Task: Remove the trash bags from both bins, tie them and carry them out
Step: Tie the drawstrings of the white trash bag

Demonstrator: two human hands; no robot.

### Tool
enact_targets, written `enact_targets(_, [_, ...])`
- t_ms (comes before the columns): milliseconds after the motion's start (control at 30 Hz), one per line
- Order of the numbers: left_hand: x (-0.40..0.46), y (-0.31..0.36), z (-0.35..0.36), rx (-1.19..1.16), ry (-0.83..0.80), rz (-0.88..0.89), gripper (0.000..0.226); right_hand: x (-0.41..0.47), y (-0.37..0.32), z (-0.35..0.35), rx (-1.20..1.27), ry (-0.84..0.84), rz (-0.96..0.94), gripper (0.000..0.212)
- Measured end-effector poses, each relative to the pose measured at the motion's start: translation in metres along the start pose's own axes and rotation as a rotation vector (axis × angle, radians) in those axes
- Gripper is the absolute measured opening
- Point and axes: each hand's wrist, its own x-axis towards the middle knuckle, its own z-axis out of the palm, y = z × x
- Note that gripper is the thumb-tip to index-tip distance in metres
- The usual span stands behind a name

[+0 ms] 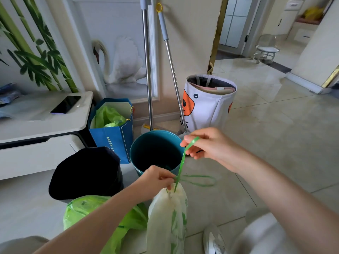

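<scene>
on the tiled floor (266,125) before the teal bin (156,151), left hand (156,180) pinches the white bag (167,217) neck; right hand (207,145), fingers pinching the green drawstring (183,158), should pull it taut and knot.

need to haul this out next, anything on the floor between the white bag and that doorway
Nothing visible blocks it. From the white bag the tiled floor runs bare to the doorway; the dog-print hamper stands left of that path.
</scene>
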Motion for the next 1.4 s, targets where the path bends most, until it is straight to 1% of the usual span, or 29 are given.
enact_targets(67, [-0.003,0.003,0.004,0.039,-0.079,0.03,0.021,0.003,-0.001,0.006,0.002,-0.028,-0.03,0.014])
enact_targets(167, [-0.007,0.006,0.009,0.11,-0.198,0.087,0.028,0.006,-0.003,0.016,0.064,-0.04,-0.046,0.013])
enact_targets(267, [-0.009,0.005,0.009,0.171,-0.264,0.138,0.028,0.011,-0.003,0.024,0.047,-0.048,-0.051,0.014])
enact_targets(333, [-0.009,0.006,0.007,0.203,-0.261,0.143,0.03,0.013,-0.004,0.028,0.049,-0.032,-0.058,0.016])
enact_targets(433, [-0.009,0.008,0.001,0.252,-0.212,0.124,0.033,0.016,-0.006,0.027,0.09,0.039,-0.056,0.016])
enact_targets(500, [-0.01,0.007,-0.003,0.237,-0.234,0.1,0.039,0.017,-0.007,0.025,0.113,0.083,-0.054,0.015])
enact_targets(567, [-0.011,0.006,-0.005,0.202,-0.294,0.085,0.04,0.019,-0.006,0.024,0.113,0.104,-0.057,0.015])
enact_targets(700, [-0.01,0.001,-0.003,0.271,-0.34,0.111,0.035,0.021,-0.003,0.025,0.096,0.119,-0.052,0.018])
enact_targets(800, [-0.009,0.002,-0.002,0.328,-0.305,0.138,0.027,0.024,-0.001,0.025,0.091,0.136,-0.045,0.019])
enact_targets(867, [-0.008,0.001,-0.002,0.293,-0.293,0.11,0.028,0.025,0.0,0.026,0.114,0.116,-0.042,0.02])
enact_targets(1000, [-0.01,0.003,-0.001,0.166,-0.285,0.062,0.025,0.02,0.001,0.03,0.153,-0.032,-0.085,0.019])
enact_targets(1067, [-0.012,0.004,-0.001,0.079,-0.288,0.045,0.022,0.02,0.005,0.032,0.157,-0.065,-0.083,0.025])
enact_targets(1133, [-0.011,0.003,-0.004,0.018,-0.287,0.028,0.022,0.022,0.013,0.034,0.072,-0.031,-0.049,0.033])
enact_targets(1167, [-0.011,0.001,-0.005,-0.002,-0.281,0.015,0.022,0.022,0.019,0.036,-0.036,-0.002,-0.033,0.031])
enact_targets(1233, [-0.01,-0.002,-0.008,-0.035,-0.257,-0.009,0.022,0.025,0.035,0.038,-0.318,0.004,-0.026,0.018])
enact_targets(1300, [-0.01,-0.005,-0.011,-0.082,-0.233,-0.039,0.024,0.024,0.049,0.039,-0.576,-0.099,-0.018,0.007])
enact_targets(1333, [-0.009,-0.006,-0.013,-0.107,-0.221,-0.053,0.024,0.023,0.056,0.039,-0.667,-0.183,0.0,0.007])
enact_targets(1400, [-0.009,-0.009,-0.016,-0.136,-0.197,-0.076,0.025,0.018,0.067,0.04,-0.778,-0.34,0.025,0.022])
